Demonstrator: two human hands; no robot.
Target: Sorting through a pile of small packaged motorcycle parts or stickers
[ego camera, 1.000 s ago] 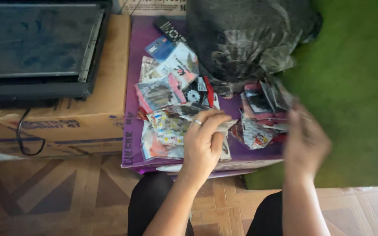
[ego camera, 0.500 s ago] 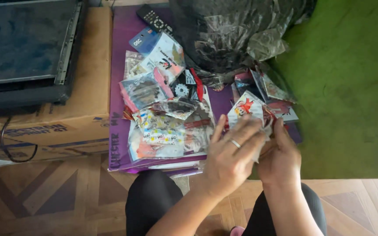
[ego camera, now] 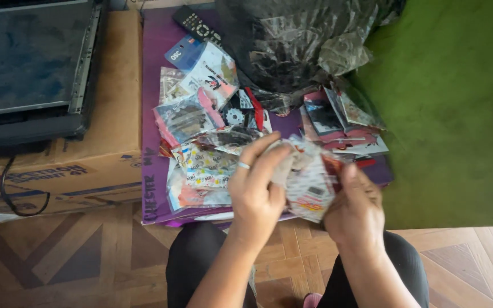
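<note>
while gripped by both hands (ego camera: 309, 197), a crinkly clear-wrapped packet bundle (ego camera: 309, 182), white and red

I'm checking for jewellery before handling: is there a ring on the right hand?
No: the right hand shows bare fingers, while the silver ring sits on the left hand.
</note>
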